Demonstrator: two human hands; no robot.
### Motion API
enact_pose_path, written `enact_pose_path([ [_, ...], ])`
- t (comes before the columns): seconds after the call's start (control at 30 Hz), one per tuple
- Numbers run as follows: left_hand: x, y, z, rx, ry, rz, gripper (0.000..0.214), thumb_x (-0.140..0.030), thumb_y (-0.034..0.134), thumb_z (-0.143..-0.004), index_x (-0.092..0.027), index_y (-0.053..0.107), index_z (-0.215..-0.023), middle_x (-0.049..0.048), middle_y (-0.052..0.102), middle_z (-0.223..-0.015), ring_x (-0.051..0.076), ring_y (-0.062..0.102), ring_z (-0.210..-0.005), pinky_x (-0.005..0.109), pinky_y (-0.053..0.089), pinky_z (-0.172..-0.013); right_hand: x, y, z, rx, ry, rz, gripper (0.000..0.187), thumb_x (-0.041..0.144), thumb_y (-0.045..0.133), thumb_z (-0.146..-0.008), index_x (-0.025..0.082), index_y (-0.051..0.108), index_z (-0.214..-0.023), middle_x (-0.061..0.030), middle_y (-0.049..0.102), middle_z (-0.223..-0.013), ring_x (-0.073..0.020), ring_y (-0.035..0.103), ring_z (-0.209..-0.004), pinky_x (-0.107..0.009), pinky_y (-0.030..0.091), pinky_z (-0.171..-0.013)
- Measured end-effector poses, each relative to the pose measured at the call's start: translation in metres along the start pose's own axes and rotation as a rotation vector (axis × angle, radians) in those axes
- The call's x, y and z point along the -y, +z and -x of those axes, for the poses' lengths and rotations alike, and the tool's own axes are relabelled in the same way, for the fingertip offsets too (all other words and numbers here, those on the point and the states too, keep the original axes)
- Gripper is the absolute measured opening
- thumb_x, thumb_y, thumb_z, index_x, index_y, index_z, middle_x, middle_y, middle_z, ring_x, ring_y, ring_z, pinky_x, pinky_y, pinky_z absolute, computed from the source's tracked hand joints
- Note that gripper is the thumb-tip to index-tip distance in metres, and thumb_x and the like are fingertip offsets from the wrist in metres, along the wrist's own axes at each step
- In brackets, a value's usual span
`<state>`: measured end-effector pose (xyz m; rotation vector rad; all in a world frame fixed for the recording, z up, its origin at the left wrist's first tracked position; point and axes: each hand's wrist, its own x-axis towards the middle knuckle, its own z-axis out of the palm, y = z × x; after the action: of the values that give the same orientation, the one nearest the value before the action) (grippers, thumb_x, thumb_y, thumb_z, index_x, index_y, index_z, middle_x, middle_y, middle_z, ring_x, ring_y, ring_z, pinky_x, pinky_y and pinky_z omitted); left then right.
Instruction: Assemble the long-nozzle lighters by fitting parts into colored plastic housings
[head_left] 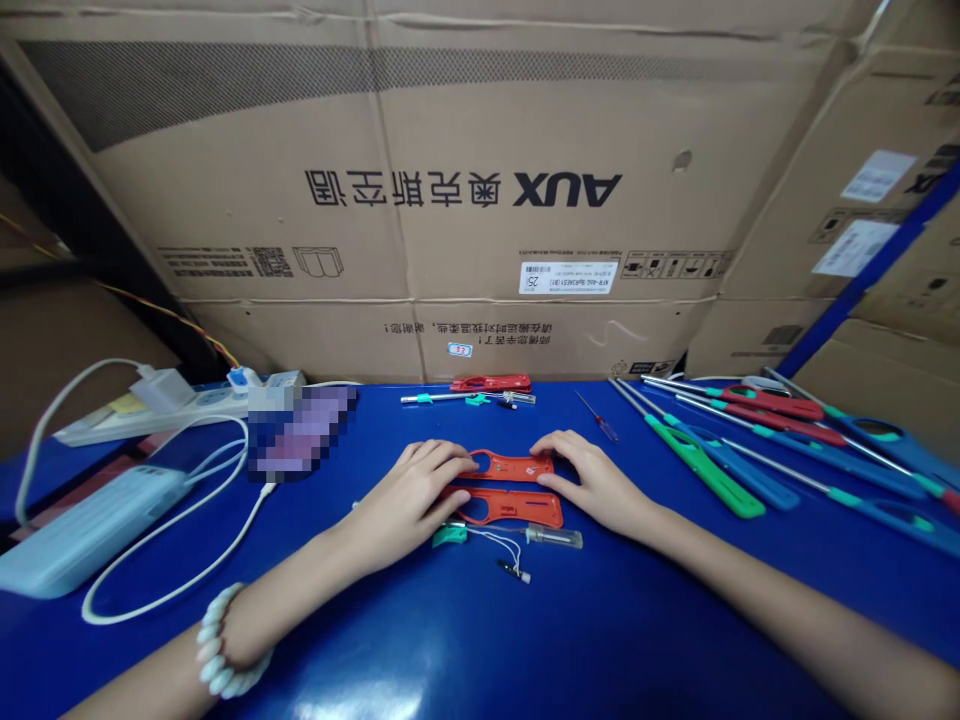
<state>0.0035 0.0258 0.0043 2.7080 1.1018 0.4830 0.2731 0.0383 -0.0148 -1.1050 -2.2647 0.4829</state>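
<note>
Two red lighter handle halves lie on the blue table, one behind the other, hollow sides up. My left hand (416,490) has its fingers at the left end of the rear half (517,467), and its thumb lies by the left end of the front half (510,508). My right hand (592,480) pinches the right end of the rear half between thumb and fingers. Just in front are a green trigger (450,535), a clear fuel tank (555,537) and a black igniter piece (514,571) with white wires. A metal tube is mostly hidden by my left hand.
Behind lie another red handle (491,383), a lighter tube (442,398) and a small screwdriver (598,417). Several long-necked lighters (705,465) lie at right. A power bank (97,530), white cable and power strip (195,405) occupy the left. A cardboard wall (450,250) stands behind.
</note>
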Motion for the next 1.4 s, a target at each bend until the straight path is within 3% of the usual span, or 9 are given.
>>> enact_pose_path([
  [0.07,0.001,-0.008,0.0,0.018,0.003,0.024,0.02,-0.027,0.046,-0.096,-0.022,0.055,-0.113,0.0053,0.057,-0.112,0.021,0.051,-0.104,0.038,0.036,-0.092,0.005,-0.006,0.002,-0.013,-0.027,0.028,0.005,0.019,0.058,-0.087,0.02,0.055,-0.091,-0.0043,0.061,-0.093,-0.0204,0.053,-0.09,-0.035,0.043,-0.081],
  [0.17,0.0,-0.018,0.001,0.099,0.015,0.085,0.013,-0.027,0.05,-0.094,-0.021,0.059,-0.1,0.0019,0.061,-0.095,0.018,0.055,-0.088,0.034,0.038,-0.085,0.015,-0.016,0.004,-0.016,-0.07,0.077,0.006,0.02,0.059,-0.086,0.019,0.054,-0.087,-0.0042,0.059,-0.092,-0.0195,0.051,-0.089,-0.034,0.04,-0.081],
  [0.37,-0.005,-0.022,0.005,0.24,0.096,0.153,0.01,-0.027,0.066,-0.084,-0.02,0.062,-0.09,-0.0016,0.064,-0.091,0.016,0.058,-0.086,0.029,0.037,-0.082,0.031,-0.025,0.01,0.316,-0.127,0.166,0.024,0.031,0.071,-0.078,0.019,0.051,-0.074,0.002,0.057,-0.074,-0.0145,0.049,-0.069,-0.029,0.034,-0.072],
  [0.47,-0.01,-0.019,0.005,0.243,0.135,0.141,0.008,-0.023,0.068,-0.083,-0.02,0.063,-0.088,-0.0016,0.064,-0.09,0.016,0.059,-0.087,0.028,0.038,-0.081,0.032,-0.019,0.013,0.365,-0.141,0.259,0.021,0.03,0.069,-0.08,0.018,0.052,-0.076,-0.0006,0.06,-0.08,-0.0165,0.052,-0.075,-0.031,0.033,-0.075],
  [0.7,-0.015,-0.008,0.004,0.289,0.215,0.077,0.015,-0.027,0.068,-0.083,-0.02,0.062,-0.094,-0.0003,0.064,-0.091,0.017,0.06,-0.09,0.027,0.039,-0.08,0.023,-0.009,0.013,0.314,-0.105,0.354,0.012,0.027,0.06,-0.086,0.018,0.052,-0.082,-0.003,0.061,-0.088,-0.0194,0.055,-0.083,-0.037,0.032,-0.088],
  [0.9,-0.014,-0.007,0.004,0.243,0.227,0.122,0.023,-0.04,0.062,-0.087,-0.022,0.062,-0.101,0.0001,0.064,-0.089,0.016,0.061,-0.086,0.029,0.039,-0.084,0.017,0.0,0.017,0.229,-0.192,0.408,0.016,0.033,0.054,-0.088,0.018,0.052,-0.084,-0.0052,0.062,-0.087,-0.02,0.054,-0.079,-0.035,0.034,-0.081],
  [1.03,-0.013,-0.008,0.0,0.156,0.182,0.102,0.018,-0.035,0.053,-0.093,-0.021,0.061,-0.1,0.0018,0.065,-0.094,0.017,0.06,-0.088,0.031,0.038,-0.086,0.014,0.013,0.018,0.11,-0.322,0.463,0.018,0.03,0.046,-0.09,0.017,0.054,-0.081,-0.0069,0.061,-0.08,-0.0196,0.053,-0.073,-0.033,0.033,-0.073],
  [1.17,-0.01,-0.008,-0.018,0.112,0.172,0.018,0.016,-0.025,0.047,-0.095,-0.018,0.06,-0.096,0.0034,0.063,-0.092,0.017,0.056,-0.083,0.03,0.039,-0.076,0.012,0.017,0.021,0.055,-0.429,0.481,0.018,0.026,0.043,-0.091,0.017,0.055,-0.08,-0.0059,0.06,-0.075,-0.0184,0.052,-0.068,-0.032,0.032,-0.068],
  [1.4,-0.015,0.004,-0.066,0.095,0.241,-0.118,0.013,-0.017,0.05,-0.093,-0.016,0.062,-0.097,0.0034,0.062,-0.093,0.018,0.055,-0.084,0.03,0.039,-0.077,0.009,0.015,0.023,0.042,-0.456,0.508,0.019,0.024,0.043,-0.091,0.016,0.058,-0.084,-0.0067,0.061,-0.077,-0.019,0.053,-0.071,-0.032,0.035,-0.068],
])
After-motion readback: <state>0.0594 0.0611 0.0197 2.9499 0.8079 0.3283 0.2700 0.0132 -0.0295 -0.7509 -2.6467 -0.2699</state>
